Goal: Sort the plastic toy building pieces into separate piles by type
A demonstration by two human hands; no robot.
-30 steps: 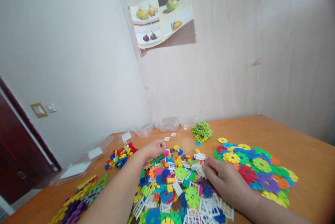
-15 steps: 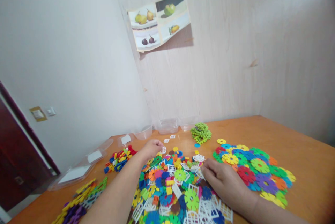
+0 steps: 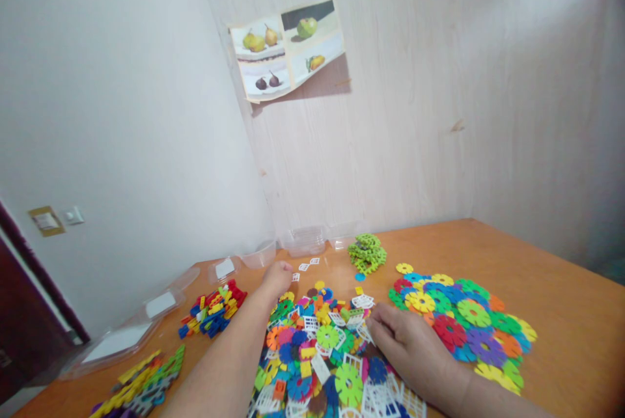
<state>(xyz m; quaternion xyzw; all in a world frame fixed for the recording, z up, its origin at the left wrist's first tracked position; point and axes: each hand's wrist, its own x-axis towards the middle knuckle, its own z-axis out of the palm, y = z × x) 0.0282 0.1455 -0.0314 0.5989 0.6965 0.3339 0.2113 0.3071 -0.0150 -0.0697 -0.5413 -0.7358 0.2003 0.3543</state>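
White window [image 3: 295, 277]: small, flat, thin-barred plastic frame, lying at the left hand's [image 3: 278, 277] fingertips, just past the far left edge of the mixed pile [image 3: 306, 353]. Two more windows [image 3: 309, 264] sit beyond it, making a loose diagonal row on bare bench [image 3: 561, 314]. Left grip: we can't tell whether it's clamped on the window or just beside it; the fingertips are partly hidden.

Right hand [image 3: 413, 346] rests curled at the right side of the mixed pile, next to more white windows. Right grip: fingers bent in, undersides hidden, so we can't tell whether it's together or on a part.

Mixed pile: notched discs in lime, blue, yellow, orange and pink, small bricks, and plenty of white windows, most of those toward the near right.

Containers: we have clear tubs [image 3: 305, 242] along the back edge, the middle one looking like a nested stack; we can't make out contents through the plastic. Flat clear trays [image 3: 161, 304] run down the left edge, three with a white rectangle in or on them. Could be lids, we can't tell.

Sorted heaps: discs [image 3: 473, 312] right, green stack [image 3: 367, 254] at back, bricks [image 3: 215, 307] left, wavy strips [image 3: 146, 385] near left.
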